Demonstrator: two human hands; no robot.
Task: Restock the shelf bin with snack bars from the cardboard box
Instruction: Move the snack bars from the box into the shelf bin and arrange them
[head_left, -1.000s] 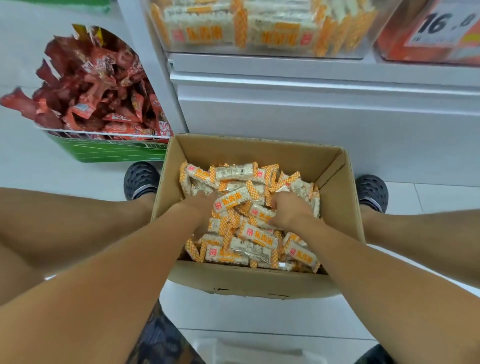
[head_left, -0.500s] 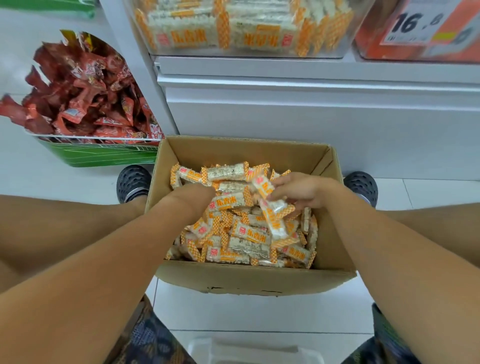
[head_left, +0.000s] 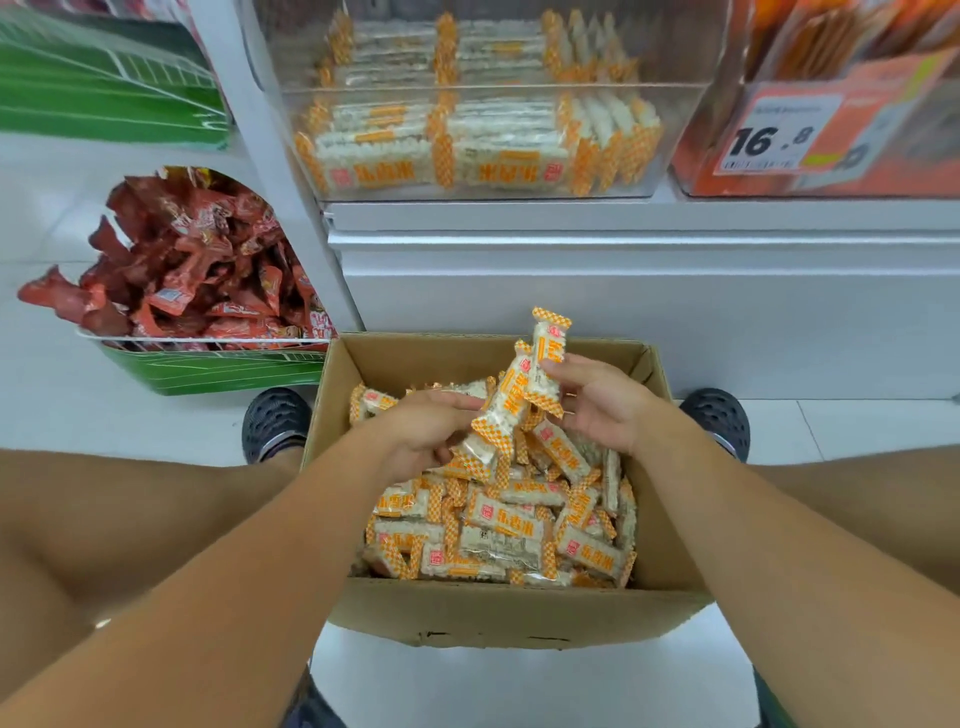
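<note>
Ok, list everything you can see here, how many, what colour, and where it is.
cardboard box: one, brown, open on the floor between the feet
snack bars: many, white with orange checked ends, loose in the box; a few lifted above the pile
shelf bin: one, clear, on the shelf above the box, partly filled with the same bars in rows
red packets: a heap, red, in a green tub at left
green tub: one, on the floor left of the box
price label: one, white on an orange box at upper right, reads 16.8
shoes: two, black, either side of the box
left hand: holds bars over the box
right hand: fingers pinch bars, held upright
</note>
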